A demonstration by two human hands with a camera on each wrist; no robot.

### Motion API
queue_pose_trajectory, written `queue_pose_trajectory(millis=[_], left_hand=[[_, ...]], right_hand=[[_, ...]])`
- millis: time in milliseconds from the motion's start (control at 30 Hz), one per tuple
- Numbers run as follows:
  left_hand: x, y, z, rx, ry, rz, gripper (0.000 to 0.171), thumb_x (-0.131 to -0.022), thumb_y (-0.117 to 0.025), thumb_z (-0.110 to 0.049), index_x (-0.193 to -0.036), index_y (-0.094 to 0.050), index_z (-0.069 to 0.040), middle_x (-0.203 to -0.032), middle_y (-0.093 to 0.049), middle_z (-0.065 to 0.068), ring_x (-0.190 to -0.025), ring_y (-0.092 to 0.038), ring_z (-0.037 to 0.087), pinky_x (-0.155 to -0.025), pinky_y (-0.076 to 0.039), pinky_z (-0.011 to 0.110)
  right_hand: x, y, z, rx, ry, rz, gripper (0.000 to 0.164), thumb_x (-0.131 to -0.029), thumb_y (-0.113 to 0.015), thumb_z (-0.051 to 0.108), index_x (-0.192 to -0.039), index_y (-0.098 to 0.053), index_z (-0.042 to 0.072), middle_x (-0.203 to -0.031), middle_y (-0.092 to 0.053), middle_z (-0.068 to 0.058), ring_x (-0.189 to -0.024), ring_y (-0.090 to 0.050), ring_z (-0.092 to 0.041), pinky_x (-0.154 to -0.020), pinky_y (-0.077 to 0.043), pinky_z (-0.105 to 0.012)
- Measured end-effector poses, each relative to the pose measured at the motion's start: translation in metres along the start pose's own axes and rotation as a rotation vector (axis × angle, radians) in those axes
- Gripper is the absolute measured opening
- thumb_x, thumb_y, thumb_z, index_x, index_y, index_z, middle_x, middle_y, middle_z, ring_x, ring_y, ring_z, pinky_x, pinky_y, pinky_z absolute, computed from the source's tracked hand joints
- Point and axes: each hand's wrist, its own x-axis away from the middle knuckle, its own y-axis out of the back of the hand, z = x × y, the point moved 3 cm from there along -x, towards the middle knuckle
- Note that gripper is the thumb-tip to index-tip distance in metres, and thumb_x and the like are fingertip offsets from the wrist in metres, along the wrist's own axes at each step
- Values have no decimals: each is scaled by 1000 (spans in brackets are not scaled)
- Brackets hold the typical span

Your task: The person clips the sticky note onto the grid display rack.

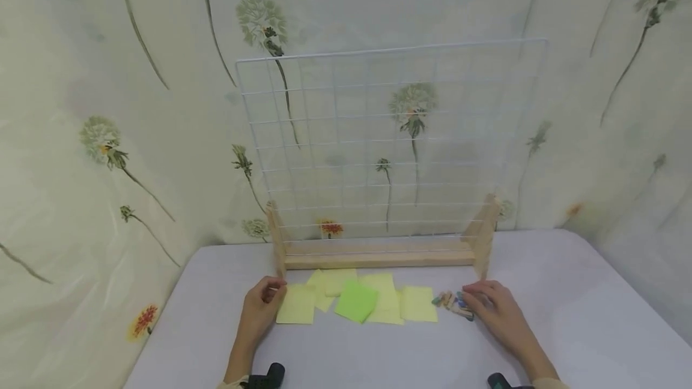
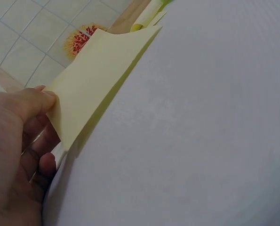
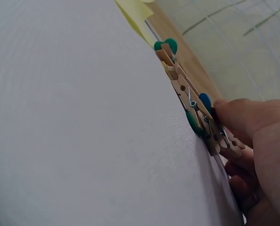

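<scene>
My left hand [image 1: 259, 308] pinches the left edge of a pale yellow paper note [image 1: 296, 307] between thumb and fingers. In the left wrist view this note [image 2: 97, 77] tilts, its near edge lifted slightly off the table. My right hand [image 1: 500, 316] is at the right side of a small pile of wooden clothespins [image 1: 447, 301]. In the right wrist view its thumb and fingers pinch a clothespin with a blue heart [image 3: 205, 100]. Other clothespins in the pile carry green hearts [image 3: 168, 45]. Between the hands lie several more yellow notes [image 1: 385, 299] and one bright green note [image 1: 356, 301].
Behind the notes stands a white wire grid [image 1: 367, 137] in a wooden stand [image 1: 378, 260] with two side supports. A white cloth covers the table [image 1: 389, 356]. Flower-patterned curtain [image 1: 162, 173] hangs behind and at the sides.
</scene>
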Motion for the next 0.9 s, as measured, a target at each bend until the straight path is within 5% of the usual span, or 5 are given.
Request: queue_pose_trajectory(millis=[133, 333, 600, 900], left_hand=[[-1, 1, 0, 16, -13, -8, 9, -88, -66, -17, -97, -66, -19, -94, -67, 0, -74, -61, 8, -66, -48, 20], [1, 1, -1, -9, 8, 5, 11, -88, -66, -17, -99, -66, -19, -97, -67, 1, -77, -60, 10, -67, -47, 20], [2, -1, 0, -25, 19, 4, 11, -88, -66, -18, -99, -66, -20, -98, -67, 0, -78, -60, 11, -66, -47, 20], [1, -1, -1, -8, 18, 10, 11, -88, -66, -19, -99, -66, -19, -98, -68, 1, -77, -61, 10, -67, -48, 20]], right_hand=[[-2, -1, 0, -24, 29, 15, 25, -90, -64, 30, -106, -68, 12, -113, -59, -10, -112, -48, -34, -93, -34, -55], [-1, -1, -3, -13, -48, 68, 19, -92, -60, 33, -102, -65, 17, -117, -59, -11, -119, -45, -36, -96, -32, -60], [1, 0, -2, -13, -47, 61, 21, -91, -61, 34, -103, -64, 17, -110, -63, -8, -112, -50, -31, -92, -37, -54], [3, -2, -4, -23, -140, 97, 43, -93, -52, 48, -118, -56, 14, -114, -62, -10, -118, -49, -34, -98, -35, -58]])
